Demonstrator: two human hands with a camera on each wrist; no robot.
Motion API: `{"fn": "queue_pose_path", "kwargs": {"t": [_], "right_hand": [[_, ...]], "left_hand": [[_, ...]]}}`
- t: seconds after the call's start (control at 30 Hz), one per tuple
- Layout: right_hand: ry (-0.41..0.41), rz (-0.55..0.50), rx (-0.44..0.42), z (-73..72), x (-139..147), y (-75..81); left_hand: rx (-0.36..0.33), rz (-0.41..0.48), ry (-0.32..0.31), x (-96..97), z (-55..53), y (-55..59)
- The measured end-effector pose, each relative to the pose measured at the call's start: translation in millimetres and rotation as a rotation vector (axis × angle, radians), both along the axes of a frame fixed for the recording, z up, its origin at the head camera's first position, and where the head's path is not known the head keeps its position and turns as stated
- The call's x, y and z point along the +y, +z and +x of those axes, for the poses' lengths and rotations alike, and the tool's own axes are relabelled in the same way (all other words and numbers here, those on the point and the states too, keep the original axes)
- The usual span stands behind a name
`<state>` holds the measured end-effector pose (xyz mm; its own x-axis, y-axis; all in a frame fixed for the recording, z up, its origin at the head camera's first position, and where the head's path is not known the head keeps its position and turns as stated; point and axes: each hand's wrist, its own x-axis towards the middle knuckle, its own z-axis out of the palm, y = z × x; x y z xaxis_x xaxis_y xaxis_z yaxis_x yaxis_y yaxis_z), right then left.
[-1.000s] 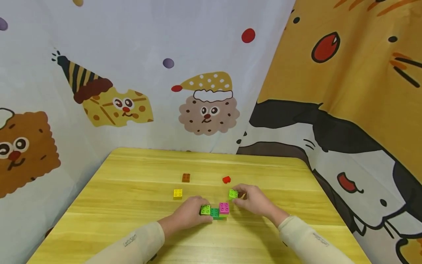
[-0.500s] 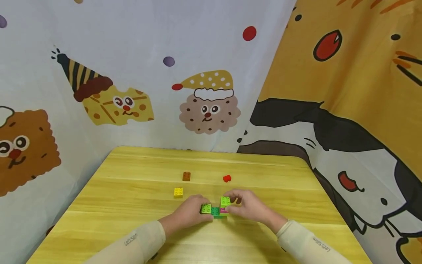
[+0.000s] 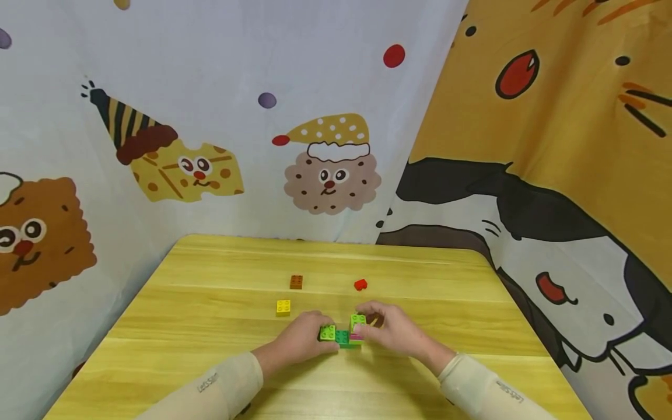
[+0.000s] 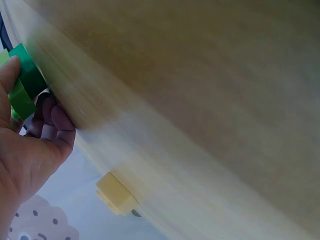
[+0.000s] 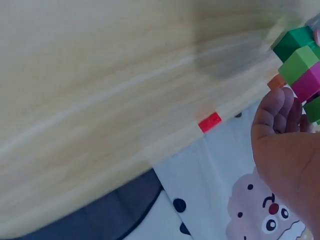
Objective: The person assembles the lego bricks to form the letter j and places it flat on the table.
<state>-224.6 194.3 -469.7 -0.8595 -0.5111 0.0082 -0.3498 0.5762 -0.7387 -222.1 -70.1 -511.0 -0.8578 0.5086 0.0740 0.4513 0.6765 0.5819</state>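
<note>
On the table, a small build of toy building bricks stands between the two hands. Its dark green base point(image 3: 342, 338) carries a light green brick point(image 3: 328, 332) at the left end. At the right end a pink brick point(image 5: 306, 82) sits over a light green one point(image 5: 300, 64). My left hand point(image 3: 301, 338) grips the build's left end, with thumb in front and fingers behind. With thumb and fingers, my right hand point(image 3: 391, 328) pinches another light green brick point(image 3: 358, 319) on top of the pink one. Whether its studs are fully pressed together cannot be seen.
A yellow brick point(image 3: 283, 308) lies behind the left hand, and a brown brick point(image 3: 296, 282) farther back. Beyond the right hand is a small red brick point(image 3: 360, 284). Printed curtains hang behind the wooden table point(image 3: 220, 268) and along its right side.
My right hand has moved left and slightly toward me, bringing the light green brick from beside the build onto the pink brick. The left hand has kept its place.
</note>
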Motion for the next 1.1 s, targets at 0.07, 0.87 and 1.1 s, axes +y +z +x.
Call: {"fn": "queue_pose_path", "kwargs": {"t": [0.07, 0.87, 1.1], "right_hand": [[-0.048, -0.038, -0.074, 1.0, 0, 0.1], [-0.181, -0.399, -0.702, 4.8, -3, -12.4], [-0.144, -0.42, -0.707, 2.6, -7, -13.1]], "left_hand": [[-0.002, 0.005, -0.001, 0.1, 0.2, 0.0], [-0.009, 0.007, 0.002, 0.1, -0.2, -2.0], [-0.022, 0.022, 0.005, 0.7, 0.3, -0.5]]}}
